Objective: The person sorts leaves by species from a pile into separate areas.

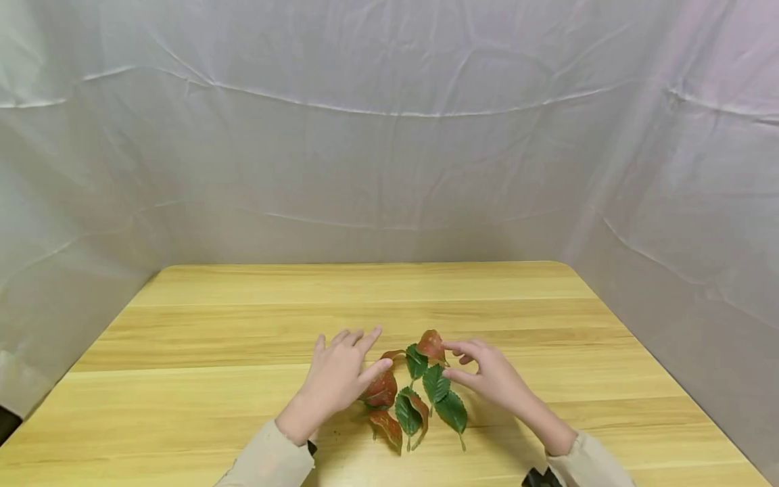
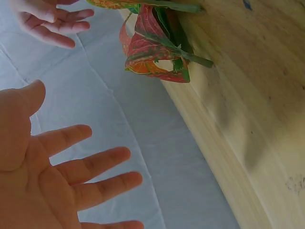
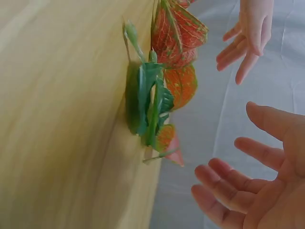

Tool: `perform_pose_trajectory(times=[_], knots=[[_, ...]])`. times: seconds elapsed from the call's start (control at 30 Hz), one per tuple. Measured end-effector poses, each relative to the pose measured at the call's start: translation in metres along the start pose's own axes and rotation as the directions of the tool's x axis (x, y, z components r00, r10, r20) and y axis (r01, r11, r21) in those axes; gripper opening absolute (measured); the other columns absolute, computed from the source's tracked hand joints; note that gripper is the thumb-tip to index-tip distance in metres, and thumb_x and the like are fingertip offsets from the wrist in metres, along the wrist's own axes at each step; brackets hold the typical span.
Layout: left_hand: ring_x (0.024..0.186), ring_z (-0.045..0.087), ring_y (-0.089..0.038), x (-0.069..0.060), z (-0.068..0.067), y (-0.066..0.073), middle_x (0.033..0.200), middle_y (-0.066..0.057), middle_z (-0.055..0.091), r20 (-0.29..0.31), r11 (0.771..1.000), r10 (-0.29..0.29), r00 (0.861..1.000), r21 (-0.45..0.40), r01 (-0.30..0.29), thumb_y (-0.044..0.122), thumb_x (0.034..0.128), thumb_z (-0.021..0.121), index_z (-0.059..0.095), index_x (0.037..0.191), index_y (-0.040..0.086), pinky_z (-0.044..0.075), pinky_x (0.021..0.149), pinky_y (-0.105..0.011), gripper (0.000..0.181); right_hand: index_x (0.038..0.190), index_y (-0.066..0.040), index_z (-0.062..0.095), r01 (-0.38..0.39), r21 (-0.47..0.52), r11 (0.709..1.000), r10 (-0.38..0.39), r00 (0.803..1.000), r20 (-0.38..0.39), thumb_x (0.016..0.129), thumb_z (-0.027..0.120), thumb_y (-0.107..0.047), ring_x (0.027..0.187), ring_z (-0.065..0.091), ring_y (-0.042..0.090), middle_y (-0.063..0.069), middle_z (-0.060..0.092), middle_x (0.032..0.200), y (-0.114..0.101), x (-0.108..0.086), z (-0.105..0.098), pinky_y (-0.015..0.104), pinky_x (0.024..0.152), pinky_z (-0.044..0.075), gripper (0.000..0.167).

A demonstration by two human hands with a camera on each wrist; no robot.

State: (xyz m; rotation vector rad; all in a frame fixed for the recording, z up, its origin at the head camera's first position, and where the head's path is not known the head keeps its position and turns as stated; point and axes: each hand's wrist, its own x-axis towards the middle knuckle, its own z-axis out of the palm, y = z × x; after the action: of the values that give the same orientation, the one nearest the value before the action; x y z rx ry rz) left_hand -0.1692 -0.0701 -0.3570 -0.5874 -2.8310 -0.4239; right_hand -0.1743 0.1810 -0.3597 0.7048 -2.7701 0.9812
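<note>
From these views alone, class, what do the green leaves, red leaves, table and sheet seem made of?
Green leaves: perhaps plastic or coated fabric, slightly glossy, with ridged veins.
Red leaves: likely similar, low-sheen, with printed-looking pale veins.
Table: wood or wood-look laminate, smooth; grain bands show.
Sheet: thin plastic or cloth, faintly shiny; creases leave which open.

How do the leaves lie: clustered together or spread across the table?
Clustered: the head view shows red leaves and green leaves close together, some overlapping, in one patch of the table.
</note>
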Motion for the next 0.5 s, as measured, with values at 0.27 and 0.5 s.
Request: perform_pose_trajectory(times=[0.27,0.5], knots=[[0.099,0.055,-0.032,0.002,0.002,-0.004,0.108,-0.014,0.06,-0.08,0.998,0.061,0.995,-0.028,-0.064,0.04,0.0851,0.057,0.054,0.121,0.007,0.04,0.081,-0.054,0.049,0.11,0.003,0.06,0.002,0.146,0.989,-0.018,0.994,0.106,0.077,0.069,-0.014,0.077,0.059,0.02,0.02,0.06,0.103,0.008,0.002,-0.002,0.033,0.068,0.048,0.038],[0.091,0.058,-0.031,0.005,0.004,-0.006,0.101,-0.015,0.062,-0.101,0.987,0.071,0.992,-0.137,-0.085,0.03,0.0838,0.062,0.06,0.111,0.003,0.047,0.075,-0.046,0.038,0.107,0.006,0.06,-0.067,0.252,0.965,0.021,0.983,0.182,0.075,0.069,-0.009,0.076,0.058,0.02,0.021,0.061,0.098,0.015,0.002,0.001,0.026,0.064,0.048,0.037]])
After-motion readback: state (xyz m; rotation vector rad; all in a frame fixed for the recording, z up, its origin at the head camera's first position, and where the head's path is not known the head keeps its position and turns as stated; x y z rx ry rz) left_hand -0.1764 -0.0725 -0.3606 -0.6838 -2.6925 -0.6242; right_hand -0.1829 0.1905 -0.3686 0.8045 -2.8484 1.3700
